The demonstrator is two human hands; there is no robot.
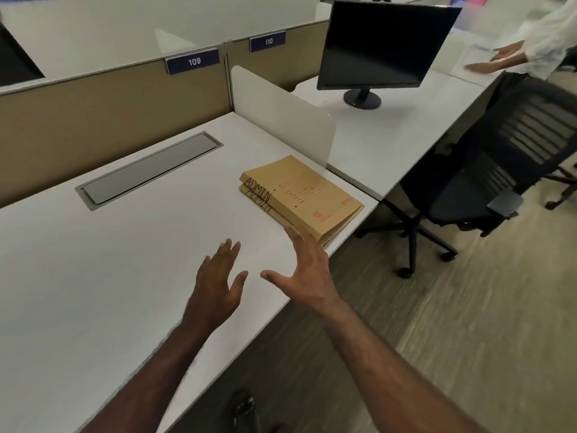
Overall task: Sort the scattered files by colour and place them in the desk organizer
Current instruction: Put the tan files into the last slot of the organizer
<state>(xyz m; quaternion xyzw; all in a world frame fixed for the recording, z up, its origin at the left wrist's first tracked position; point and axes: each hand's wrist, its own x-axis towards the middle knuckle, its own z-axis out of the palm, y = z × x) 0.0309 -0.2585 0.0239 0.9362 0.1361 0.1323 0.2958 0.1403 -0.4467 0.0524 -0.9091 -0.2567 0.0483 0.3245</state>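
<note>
Two brown file folders [307, 195], each marked ADMIN on the spine, lie stacked near the right front corner of the white desk [125, 260]. My left hand [220, 282] hovers over the desk with straight fingers, a short way in front of the stack and to its left. My right hand [307, 270] is spread open just in front of the stack, its fingertips close to the folders' near corner. Neither hand holds anything. No desk organizer is in view.
A grey cable hatch [150, 170] is set into the desk. A frosted divider [281, 117] stands behind the folders. On the adjoining desk sits a black monitor [384, 45]. A black office chair [499, 170] stands to the right. Another person's hands [496, 59] rest at the far right.
</note>
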